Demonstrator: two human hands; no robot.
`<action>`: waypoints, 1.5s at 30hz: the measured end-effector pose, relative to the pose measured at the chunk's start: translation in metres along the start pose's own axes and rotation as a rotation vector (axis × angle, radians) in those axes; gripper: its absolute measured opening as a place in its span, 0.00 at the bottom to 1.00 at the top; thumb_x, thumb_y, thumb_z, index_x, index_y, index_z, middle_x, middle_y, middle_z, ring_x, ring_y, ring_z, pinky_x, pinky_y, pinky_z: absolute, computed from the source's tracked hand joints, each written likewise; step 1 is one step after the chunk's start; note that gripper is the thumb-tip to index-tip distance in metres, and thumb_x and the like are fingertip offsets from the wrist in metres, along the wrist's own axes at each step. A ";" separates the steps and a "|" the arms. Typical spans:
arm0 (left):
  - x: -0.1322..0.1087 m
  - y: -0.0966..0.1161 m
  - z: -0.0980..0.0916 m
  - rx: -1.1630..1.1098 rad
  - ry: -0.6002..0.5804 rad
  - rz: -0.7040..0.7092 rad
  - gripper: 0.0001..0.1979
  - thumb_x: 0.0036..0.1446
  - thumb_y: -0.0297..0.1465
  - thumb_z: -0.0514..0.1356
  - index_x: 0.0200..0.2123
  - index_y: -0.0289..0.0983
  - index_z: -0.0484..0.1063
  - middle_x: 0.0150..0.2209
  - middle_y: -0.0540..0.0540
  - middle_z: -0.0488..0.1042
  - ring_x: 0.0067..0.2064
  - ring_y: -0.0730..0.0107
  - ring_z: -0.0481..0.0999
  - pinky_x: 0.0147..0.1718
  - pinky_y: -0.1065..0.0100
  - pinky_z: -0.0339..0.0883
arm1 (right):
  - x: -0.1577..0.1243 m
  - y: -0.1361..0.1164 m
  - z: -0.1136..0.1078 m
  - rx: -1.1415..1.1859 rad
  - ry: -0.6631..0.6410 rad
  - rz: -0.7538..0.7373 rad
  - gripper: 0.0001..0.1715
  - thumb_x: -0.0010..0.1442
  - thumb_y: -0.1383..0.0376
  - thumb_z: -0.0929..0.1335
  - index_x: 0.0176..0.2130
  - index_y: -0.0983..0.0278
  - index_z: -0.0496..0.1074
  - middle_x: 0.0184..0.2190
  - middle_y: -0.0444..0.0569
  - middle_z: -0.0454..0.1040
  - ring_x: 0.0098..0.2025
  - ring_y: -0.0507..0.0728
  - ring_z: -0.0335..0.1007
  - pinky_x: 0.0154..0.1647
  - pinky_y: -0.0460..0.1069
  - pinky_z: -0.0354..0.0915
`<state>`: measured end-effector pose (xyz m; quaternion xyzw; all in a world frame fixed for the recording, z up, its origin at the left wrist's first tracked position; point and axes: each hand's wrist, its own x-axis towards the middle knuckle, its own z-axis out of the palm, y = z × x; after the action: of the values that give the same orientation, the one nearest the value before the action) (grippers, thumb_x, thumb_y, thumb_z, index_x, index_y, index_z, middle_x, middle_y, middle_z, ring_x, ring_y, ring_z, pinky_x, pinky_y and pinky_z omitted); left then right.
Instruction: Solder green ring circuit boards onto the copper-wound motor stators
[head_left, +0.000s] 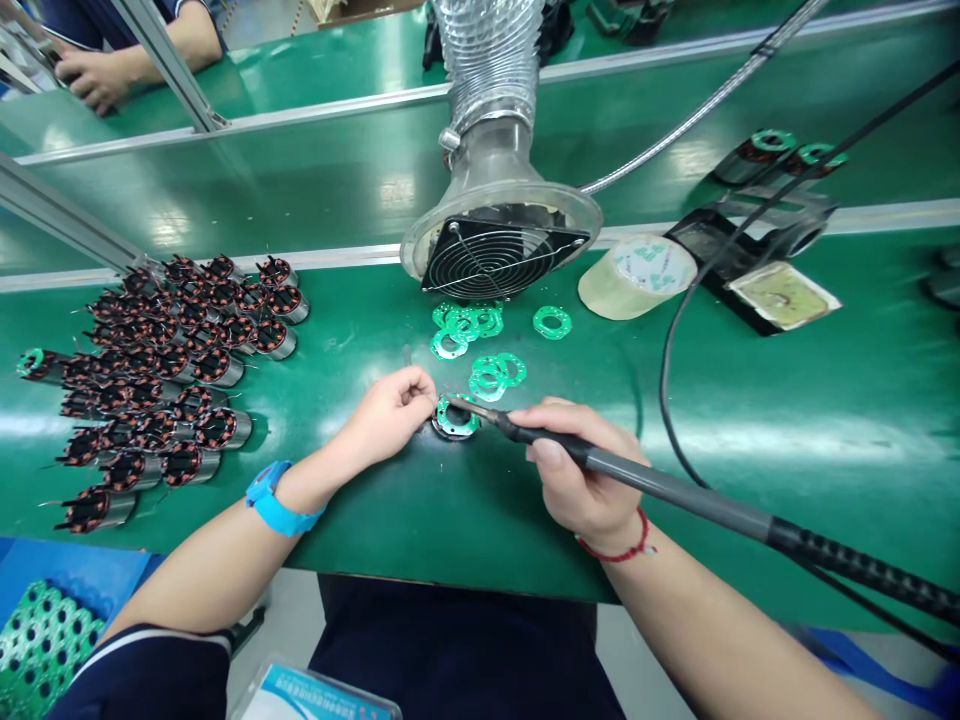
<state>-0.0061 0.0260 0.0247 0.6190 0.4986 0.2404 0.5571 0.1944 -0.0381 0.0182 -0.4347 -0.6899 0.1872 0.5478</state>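
Note:
My right hand [589, 475] is closed around the dark handle of a soldering iron [667, 485], whose tip points left and reaches the upper edge of a green ring-shaped circuit board [471, 422]. That board sits on top of a motor stator, mostly hidden beneath it. Close against the board's left side, my left hand [394, 412] has thumb and fingers pinched together; what lies between them is too small or hidden to tell. Just beyond lie loose green ring boards [489, 382], some overlapping, with another pile [465, 322] farther back.
Many copper-wound stators [217, 428] stand in rows at left. A fume extractor [499, 250] hangs at the back centre. Behind my right hand are a tape roll [637, 278] and an iron stand with a sponge [784, 295]. The iron's black cable [665, 365] loops at right. Another person's hand [97, 80] shows upper left.

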 end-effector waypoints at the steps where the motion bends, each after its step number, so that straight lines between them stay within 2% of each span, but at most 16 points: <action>1: 0.000 0.000 0.000 -0.007 0.002 -0.008 0.02 0.51 0.27 0.54 0.26 0.36 0.63 0.23 0.55 0.63 0.24 0.78 0.63 0.25 0.73 0.56 | 0.002 -0.001 0.000 0.006 -0.009 -0.022 0.09 0.62 0.63 0.65 0.40 0.59 0.75 0.27 0.45 0.78 0.25 0.55 0.73 0.27 0.51 0.69; 9: 0.000 0.002 0.002 -0.002 0.012 0.004 0.03 0.52 0.27 0.53 0.26 0.36 0.63 0.23 0.55 0.63 0.24 0.78 0.63 0.26 0.73 0.56 | 0.005 -0.003 0.000 0.018 -0.009 -0.074 0.09 0.60 0.65 0.66 0.40 0.58 0.76 0.25 0.44 0.77 0.23 0.53 0.70 0.26 0.50 0.68; 11: 0.000 0.002 0.002 0.018 0.017 0.005 0.03 0.51 0.26 0.53 0.26 0.36 0.63 0.23 0.55 0.63 0.25 0.78 0.63 0.26 0.73 0.56 | 0.001 -0.001 0.001 0.005 0.018 -0.026 0.10 0.62 0.64 0.66 0.43 0.58 0.75 0.29 0.46 0.79 0.25 0.55 0.73 0.28 0.52 0.71; 13: 0.000 0.004 0.002 0.045 0.020 0.002 0.03 0.51 0.26 0.53 0.26 0.36 0.63 0.22 0.56 0.63 0.24 0.78 0.63 0.26 0.73 0.56 | 0.000 0.001 0.004 -0.005 0.017 0.061 0.16 0.64 0.63 0.65 0.52 0.58 0.71 0.35 0.48 0.81 0.31 0.57 0.78 0.35 0.54 0.74; 15: 0.000 0.006 0.002 0.072 0.019 0.001 0.03 0.50 0.25 0.53 0.25 0.37 0.62 0.22 0.56 0.62 0.24 0.78 0.62 0.25 0.73 0.55 | 0.002 0.001 0.008 -0.045 -0.061 0.132 0.23 0.66 0.64 0.63 0.60 0.57 0.63 0.40 0.49 0.81 0.41 0.59 0.79 0.45 0.57 0.74; 18: 0.001 0.008 0.002 0.109 0.021 0.009 0.05 0.51 0.25 0.53 0.24 0.37 0.60 0.21 0.56 0.60 0.24 0.78 0.60 0.25 0.73 0.52 | 0.008 0.000 0.014 -0.168 -0.291 0.077 0.28 0.64 0.65 0.63 0.62 0.56 0.58 0.48 0.51 0.79 0.53 0.62 0.73 0.53 0.61 0.69; 20: 0.001 0.008 0.003 0.126 0.026 0.013 0.06 0.51 0.25 0.53 0.24 0.37 0.60 0.20 0.57 0.59 0.24 0.78 0.59 0.24 0.73 0.52 | 0.011 0.000 0.018 -0.222 -0.435 -0.001 0.31 0.61 0.68 0.64 0.62 0.56 0.58 0.51 0.53 0.76 0.54 0.63 0.71 0.53 0.63 0.69; 22: -0.001 0.006 0.002 0.123 0.046 0.006 0.05 0.54 0.27 0.54 0.26 0.37 0.61 0.22 0.56 0.60 0.25 0.77 0.60 0.25 0.73 0.54 | 0.012 0.001 0.021 -0.248 -0.482 -0.032 0.33 0.60 0.70 0.63 0.63 0.57 0.57 0.50 0.53 0.76 0.52 0.63 0.71 0.52 0.63 0.69; 24: -0.005 0.005 0.000 0.110 0.046 0.005 0.03 0.56 0.31 0.55 0.33 0.37 0.64 0.27 0.54 0.65 0.27 0.75 0.64 0.28 0.72 0.59 | 0.010 0.004 0.021 -0.283 -0.433 -0.013 0.32 0.61 0.69 0.64 0.62 0.58 0.58 0.48 0.53 0.76 0.49 0.63 0.72 0.49 0.63 0.70; 27: -0.013 0.004 -0.005 0.219 -0.076 0.028 0.12 0.56 0.35 0.59 0.42 0.38 0.65 0.34 0.51 0.70 0.31 0.72 0.68 0.31 0.70 0.62 | 0.008 0.009 0.018 -0.339 -0.332 0.012 0.32 0.61 0.62 0.68 0.62 0.60 0.58 0.48 0.57 0.75 0.48 0.65 0.71 0.48 0.63 0.71; 29: -0.017 0.005 -0.008 0.362 -0.151 0.060 0.07 0.55 0.32 0.60 0.38 0.38 0.67 0.32 0.51 0.70 0.31 0.72 0.67 0.30 0.70 0.60 | 0.007 0.012 0.016 -0.332 -0.319 0.003 0.34 0.60 0.61 0.68 0.63 0.60 0.56 0.49 0.57 0.75 0.50 0.65 0.71 0.49 0.63 0.70; 31: -0.018 0.007 -0.010 0.428 -0.146 0.095 0.00 0.56 0.28 0.57 0.32 0.38 0.67 0.28 0.52 0.68 0.29 0.72 0.65 0.29 0.70 0.57 | 0.006 0.013 0.015 -0.306 -0.327 -0.007 0.34 0.61 0.63 0.67 0.63 0.60 0.55 0.50 0.56 0.74 0.51 0.64 0.72 0.51 0.63 0.70; 33: -0.017 0.009 -0.011 0.368 -0.107 0.121 0.03 0.56 0.26 0.55 0.30 0.37 0.66 0.26 0.52 0.67 0.29 0.73 0.64 0.29 0.71 0.57 | 0.006 0.014 0.016 -0.296 -0.321 -0.012 0.33 0.61 0.64 0.67 0.63 0.59 0.55 0.49 0.55 0.74 0.50 0.63 0.72 0.50 0.61 0.71; 38: -0.014 0.010 -0.006 0.080 -0.044 0.088 0.05 0.55 0.31 0.58 0.31 0.36 0.67 0.27 0.53 0.68 0.28 0.75 0.65 0.28 0.72 0.58 | 0.004 0.010 0.020 -0.361 -0.336 -0.037 0.32 0.61 0.57 0.68 0.61 0.62 0.59 0.47 0.58 0.75 0.46 0.64 0.73 0.46 0.61 0.71; 42: -0.013 0.009 -0.003 0.055 -0.053 0.032 0.06 0.54 0.33 0.59 0.31 0.35 0.68 0.26 0.53 0.68 0.27 0.76 0.64 0.27 0.73 0.57 | 0.006 0.003 0.020 -0.374 -0.336 -0.146 0.32 0.62 0.62 0.68 0.62 0.62 0.57 0.54 0.58 0.73 0.55 0.65 0.68 0.51 0.62 0.68; 45: -0.015 0.009 -0.004 0.076 -0.058 0.034 0.05 0.56 0.32 0.58 0.31 0.35 0.68 0.26 0.53 0.69 0.27 0.76 0.65 0.27 0.73 0.57 | 0.008 -0.002 0.019 -0.355 -0.372 -0.230 0.30 0.62 0.67 0.67 0.62 0.60 0.57 0.51 0.53 0.76 0.56 0.63 0.67 0.52 0.60 0.67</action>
<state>-0.0116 0.0158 0.0382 0.6548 0.4803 0.2129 0.5433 0.1758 -0.0288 0.0185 -0.4008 -0.8454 0.0764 0.3446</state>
